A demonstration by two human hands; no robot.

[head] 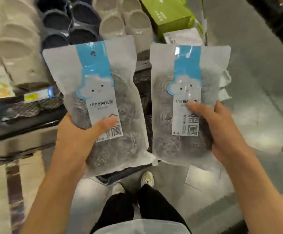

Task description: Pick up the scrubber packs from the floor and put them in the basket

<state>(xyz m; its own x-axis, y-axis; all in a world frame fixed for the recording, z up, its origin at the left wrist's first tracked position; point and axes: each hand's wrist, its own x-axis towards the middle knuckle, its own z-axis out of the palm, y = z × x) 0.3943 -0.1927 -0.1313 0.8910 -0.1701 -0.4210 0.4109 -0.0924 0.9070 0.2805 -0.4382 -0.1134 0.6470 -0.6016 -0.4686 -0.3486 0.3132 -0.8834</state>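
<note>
Two clear scrubber packs with blue cloud labels are held up side by side in front of me. My left hand [80, 135] grips the left scrubber pack [95, 92] from its lower left, thumb across the label. My right hand [221, 130] holds the right scrubber pack [184, 92] from its lower right, thumb on the front. Steel wool balls show through both packs. A dark basket [142, 78] is partly visible behind and below the packs, mostly hidden by them.
A shelf on the left carries stacked grey and dark slippers [80, 22], scouring pads [36, 105] and price tags. A green box [167, 14] sits at the top. Glossy floor [255, 98] spreads to the right. My shoes [147, 179] stand below the packs.
</note>
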